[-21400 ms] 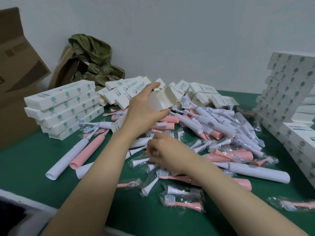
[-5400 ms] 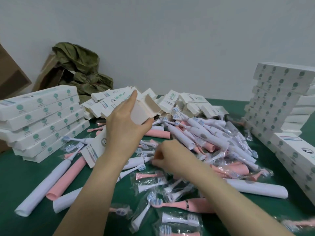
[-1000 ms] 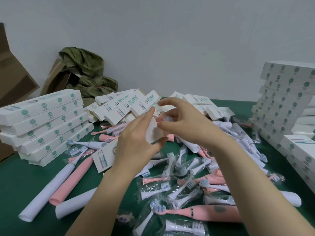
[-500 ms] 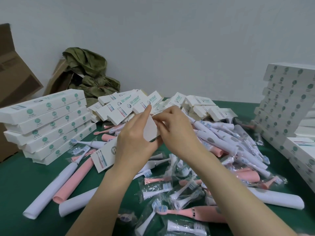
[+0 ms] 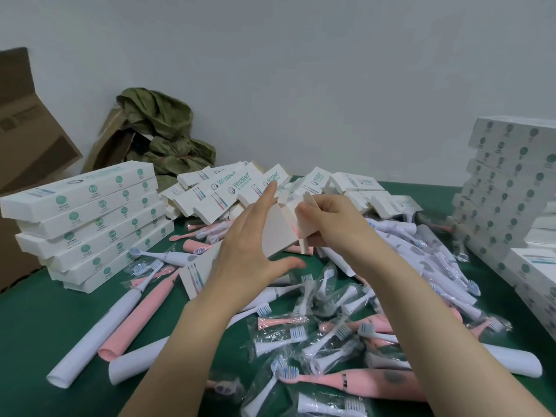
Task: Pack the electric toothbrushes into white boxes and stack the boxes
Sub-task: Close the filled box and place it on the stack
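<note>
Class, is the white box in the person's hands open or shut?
Open: the white box has its end flaps spread; the right hand pinches one.

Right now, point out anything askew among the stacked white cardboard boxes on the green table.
The left stack of white cardboard boxes is fanned, its lower boxes jutting out at differing angles. The tall right stack is staggered too, layers not flush. Neither has toppled.

Packing workshop: stacked boxes [image 5: 90,212], loose toothbrushes [image 5: 355,383].
</note>
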The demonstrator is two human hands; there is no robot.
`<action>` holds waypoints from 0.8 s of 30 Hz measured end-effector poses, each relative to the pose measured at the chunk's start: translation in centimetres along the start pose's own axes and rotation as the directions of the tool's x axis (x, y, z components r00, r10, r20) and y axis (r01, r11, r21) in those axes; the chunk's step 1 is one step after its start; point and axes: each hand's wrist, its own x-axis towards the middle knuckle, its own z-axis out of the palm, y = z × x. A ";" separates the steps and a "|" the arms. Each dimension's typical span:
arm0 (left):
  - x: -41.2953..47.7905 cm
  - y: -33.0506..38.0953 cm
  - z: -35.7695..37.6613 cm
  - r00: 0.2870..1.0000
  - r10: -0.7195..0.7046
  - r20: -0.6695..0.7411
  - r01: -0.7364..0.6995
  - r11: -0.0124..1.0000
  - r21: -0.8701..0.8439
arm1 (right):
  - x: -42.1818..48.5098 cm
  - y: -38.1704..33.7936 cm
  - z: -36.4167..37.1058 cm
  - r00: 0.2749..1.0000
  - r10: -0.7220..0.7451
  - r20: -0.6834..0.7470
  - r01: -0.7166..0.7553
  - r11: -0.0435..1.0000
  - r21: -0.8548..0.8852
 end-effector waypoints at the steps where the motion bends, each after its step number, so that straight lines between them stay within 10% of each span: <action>1: 0.0 -0.1 -0.1 1.000 0.009 -0.001 -0.009 1.000 -0.004 | 0.0 -0.1 0.0 1.000 0.006 0.007 -0.006 1.000 0.025; 12: 1.3 2.0 2.1 0.908 -0.047 -0.416 0.034 0.999 -0.038 | -0.4 -1.0 1.8 0.997 -0.078 -0.019 0.079 0.993 0.085; 24: 1.3 1.5 1.9 0.979 -0.098 -0.178 0.102 0.995 0.013 | 0.0 0.5 2.3 0.992 -0.056 -0.117 0.067 0.994 0.088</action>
